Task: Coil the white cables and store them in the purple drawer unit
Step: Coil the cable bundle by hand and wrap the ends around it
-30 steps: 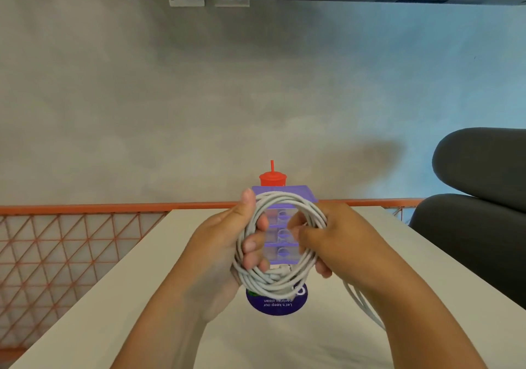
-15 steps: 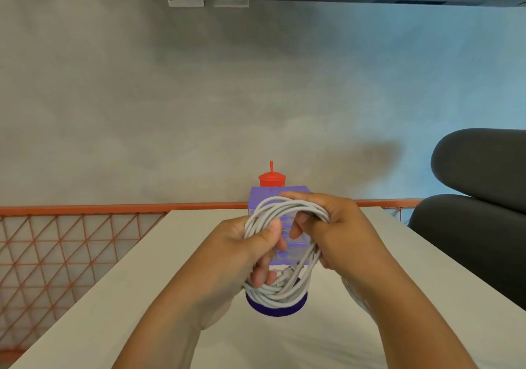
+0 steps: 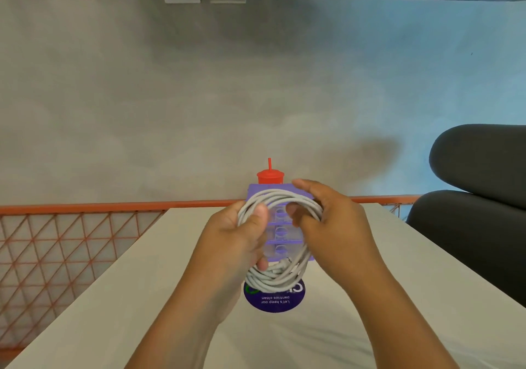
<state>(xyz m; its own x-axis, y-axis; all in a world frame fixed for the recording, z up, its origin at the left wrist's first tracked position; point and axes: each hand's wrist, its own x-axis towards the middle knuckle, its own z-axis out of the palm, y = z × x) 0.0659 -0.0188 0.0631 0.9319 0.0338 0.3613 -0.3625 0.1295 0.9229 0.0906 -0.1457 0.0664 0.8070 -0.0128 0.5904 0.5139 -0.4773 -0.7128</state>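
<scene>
Now: cable coil held in both hands, in front of drawer unit

Both hands hold the coiled white cable [image 3: 273, 282] up above the worktop [image 3: 113, 297], approx centre of view. Left hand [image 3: 236, 240] has its grip clenched on the coil's left side, w/ thumb pressed over the strands and fingers wrapped behind. Right hand [image 3: 333, 226] is grasping the coil's upper right, w/ fingers curled over the top and thumb inside the loop. The coil is several loops thick, and a plug end shows near the bottom. The purple drawer unit [image 3: 280, 230] stands on the worktop just behind, w/ three drawer fronts and knobs visible thru the loop. A red lidded cup [image 3: 270, 175] w/ straw sits behind the unit. A round purple sticker [image 3: 274, 300] lies flat in front of it. An orange mesh railing [image 3: 57, 249] is at left and a dark chair [image 3: 478, 198] at right.
</scene>
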